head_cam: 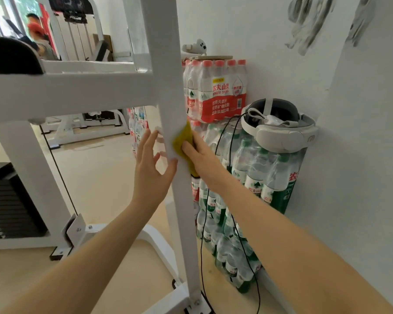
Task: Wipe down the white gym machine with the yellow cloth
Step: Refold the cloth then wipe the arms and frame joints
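Indoors, yellow cloth (pixel 183 148) meets white post (pixel 168 91) (upright).

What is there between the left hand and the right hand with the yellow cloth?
In the head view, the white upright post of the gym machine stands between them. The left hand touches its left side; the right hand presses the yellow cloth on its right side.

White wall (pixel 270 30), beige floor (pixel 104 177), stacked bottled-water packs (pixel 220 94) beside it.
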